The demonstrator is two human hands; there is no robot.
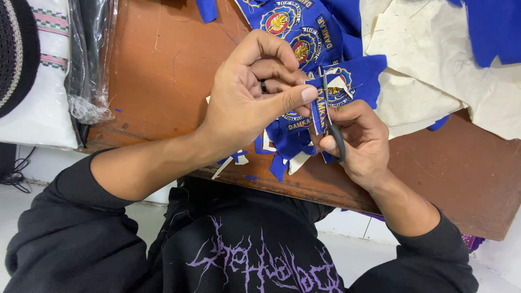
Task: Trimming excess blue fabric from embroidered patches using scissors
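Note:
My left hand (249,92) pinches a blue embroidered patch piece (353,81) between thumb and fingers; a dark ring sits on one finger. My right hand (361,144) grips small scissors (330,122) with a dark handle loop, blades pointing up into the blue fabric. Both hands hover over the near edge of a brown wooden table (163,70). Blue and white offcuts (282,160) lie under the hands.
A strip of blue fabric with round embroidered emblems (287,24) lies at the top centre. White backing sheets (429,59) cover the table's right part. A clear plastic bag (89,54) and folded white cloth (46,81) sit at the left.

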